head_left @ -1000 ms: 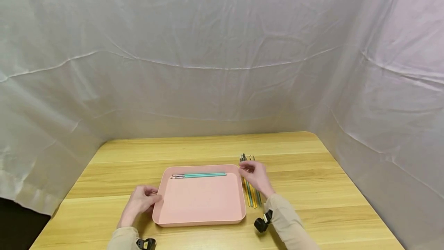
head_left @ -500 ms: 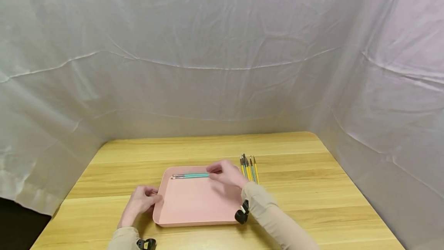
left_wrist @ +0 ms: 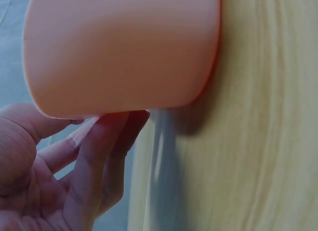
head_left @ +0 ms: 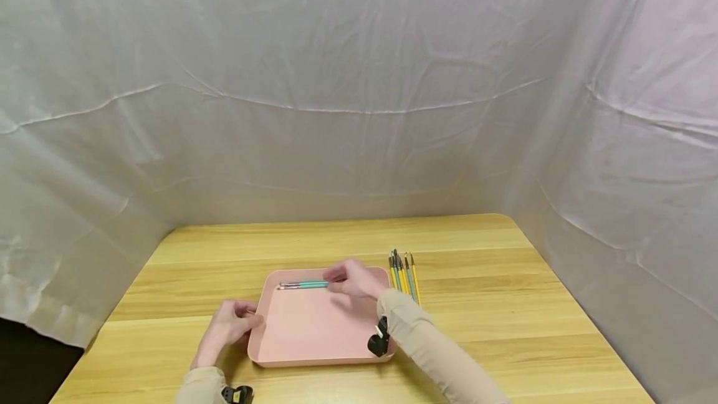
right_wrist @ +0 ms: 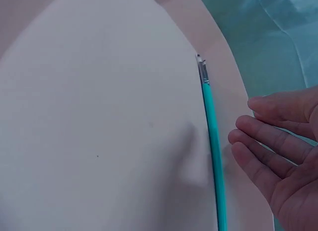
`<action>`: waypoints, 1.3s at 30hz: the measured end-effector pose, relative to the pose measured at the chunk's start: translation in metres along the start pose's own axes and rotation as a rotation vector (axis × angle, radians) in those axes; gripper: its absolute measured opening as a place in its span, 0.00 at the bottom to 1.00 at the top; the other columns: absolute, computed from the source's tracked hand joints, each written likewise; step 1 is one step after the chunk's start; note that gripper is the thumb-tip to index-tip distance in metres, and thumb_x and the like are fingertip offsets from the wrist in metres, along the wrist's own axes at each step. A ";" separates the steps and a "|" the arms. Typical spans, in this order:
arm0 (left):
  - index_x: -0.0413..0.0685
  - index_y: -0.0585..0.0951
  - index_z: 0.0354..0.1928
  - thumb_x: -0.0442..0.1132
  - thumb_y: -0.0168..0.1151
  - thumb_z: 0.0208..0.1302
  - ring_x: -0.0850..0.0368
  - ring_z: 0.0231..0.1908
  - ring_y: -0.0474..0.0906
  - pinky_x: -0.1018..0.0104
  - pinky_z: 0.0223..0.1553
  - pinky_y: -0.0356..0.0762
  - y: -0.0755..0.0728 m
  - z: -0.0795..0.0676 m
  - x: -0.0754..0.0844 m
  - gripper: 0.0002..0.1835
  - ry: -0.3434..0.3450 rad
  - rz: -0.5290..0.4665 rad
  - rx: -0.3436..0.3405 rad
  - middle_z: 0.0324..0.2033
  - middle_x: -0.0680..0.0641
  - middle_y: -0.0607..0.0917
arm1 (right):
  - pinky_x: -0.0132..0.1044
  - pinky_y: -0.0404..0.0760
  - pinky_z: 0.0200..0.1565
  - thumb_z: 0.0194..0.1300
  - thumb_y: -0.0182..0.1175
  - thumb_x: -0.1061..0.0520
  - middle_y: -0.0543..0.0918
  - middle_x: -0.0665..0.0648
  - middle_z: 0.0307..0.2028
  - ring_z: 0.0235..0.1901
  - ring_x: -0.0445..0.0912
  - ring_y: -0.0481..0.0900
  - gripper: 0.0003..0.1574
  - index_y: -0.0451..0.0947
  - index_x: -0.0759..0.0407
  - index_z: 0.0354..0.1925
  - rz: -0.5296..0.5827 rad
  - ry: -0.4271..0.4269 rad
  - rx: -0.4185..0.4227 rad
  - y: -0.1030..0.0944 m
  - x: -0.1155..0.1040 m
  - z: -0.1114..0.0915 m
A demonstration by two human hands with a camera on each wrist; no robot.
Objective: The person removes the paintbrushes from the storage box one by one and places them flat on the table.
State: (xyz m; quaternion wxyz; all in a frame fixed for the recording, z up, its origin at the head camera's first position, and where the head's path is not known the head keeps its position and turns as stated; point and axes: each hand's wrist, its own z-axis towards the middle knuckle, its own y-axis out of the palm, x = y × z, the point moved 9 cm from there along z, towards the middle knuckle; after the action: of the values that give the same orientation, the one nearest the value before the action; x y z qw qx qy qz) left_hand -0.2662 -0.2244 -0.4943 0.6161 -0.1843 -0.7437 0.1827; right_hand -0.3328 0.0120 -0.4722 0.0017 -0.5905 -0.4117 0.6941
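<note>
A shallow pink tray point(head_left: 320, 329) lies on the wooden table, with two teal-handled paintbrushes point(head_left: 305, 284) side by side along its far wall. My left hand point(head_left: 227, 329) grips the tray's left edge; in the left wrist view the fingers point(left_wrist: 99, 156) press against its side wall. Over the tray's far right part hovers my right hand point(head_left: 353, 280), hiding the handle ends of the brushes in the head view. From the right wrist, relaxed, nearly straight fingers point(right_wrist: 271, 141) show right beside the teal handle point(right_wrist: 214, 141), with nothing between them.
Just right of the tray lies a bundle of several paintbrushes point(head_left: 401, 273) with yellow and teal handles, partly behind the right sleeve point(head_left: 432, 341). Pale grey cloth point(head_left: 359, 111) hangs around the table point(head_left: 505, 304) at the back and sides.
My right hand has moved left from the brush bundle to over the tray's far side, near the two teal brushes. The left hand stays at the tray's edge.
</note>
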 end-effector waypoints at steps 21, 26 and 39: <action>0.23 0.82 0.44 0.28 0.64 0.54 0.57 0.29 0.82 0.65 0.30 0.85 0.000 0.001 0.001 0.15 0.008 0.009 0.003 0.29 0.42 0.88 | 0.45 0.82 0.60 0.63 0.64 0.69 0.86 0.65 0.52 0.54 0.56 0.84 0.21 0.81 0.68 0.55 -0.083 0.037 -0.005 0.013 0.005 0.012; 0.23 0.82 0.44 0.28 0.64 0.54 0.57 0.29 0.83 0.64 0.31 0.86 0.000 0.001 0.000 0.16 -0.003 0.000 -0.002 0.30 0.42 0.88 | 0.38 0.85 0.52 0.57 0.65 0.73 0.89 0.63 0.46 0.47 0.53 0.87 0.20 0.84 0.68 0.50 -0.151 0.021 0.033 0.013 0.003 0.012; 0.22 0.80 0.47 0.28 0.63 0.55 0.55 0.31 0.83 0.59 0.32 0.87 0.001 0.001 -0.003 0.18 -0.025 -0.027 -0.010 0.31 0.41 0.87 | 0.24 0.71 0.33 0.51 0.60 0.77 0.85 0.53 0.25 0.27 0.37 0.70 0.16 0.87 0.63 0.33 -0.362 0.003 0.053 0.014 -0.003 0.014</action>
State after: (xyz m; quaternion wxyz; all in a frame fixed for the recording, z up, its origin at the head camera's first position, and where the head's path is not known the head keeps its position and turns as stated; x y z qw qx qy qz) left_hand -0.2663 -0.2253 -0.4972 0.6082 -0.1750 -0.7547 0.1729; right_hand -0.3369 -0.0068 -0.4788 0.1428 -0.5077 -0.4926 0.6923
